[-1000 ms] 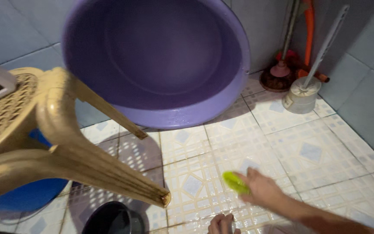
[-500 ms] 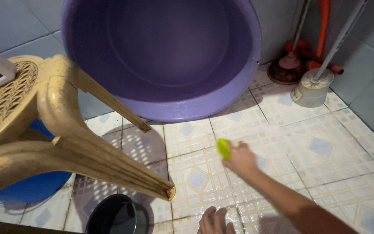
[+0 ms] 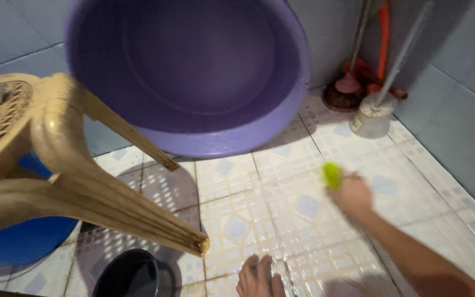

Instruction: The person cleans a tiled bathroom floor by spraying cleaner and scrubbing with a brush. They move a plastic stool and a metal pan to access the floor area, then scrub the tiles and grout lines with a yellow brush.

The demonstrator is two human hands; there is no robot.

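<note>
Scrubber [image 3: 331, 175] green, gripped in our right hand [image 3: 352, 195], poking out toward the purple basin [image 3: 193, 77] | left hand [image 3: 258, 278] flat, open on wet tiles [image 3: 259, 214], nearer us.

A large purple basin [image 3: 193, 77] leans against the wall, well beyond the fingers. A beige plastic chair [image 3: 72, 181] lies tipped over to their left, with a blue tub [image 3: 23, 242] beneath it and a black bucket [image 3: 130, 275] near its leg tip. Past the fingers, in the corner, stand a plunger [image 3: 343, 91] and a toilet brush in its holder [image 3: 374, 115].
</note>
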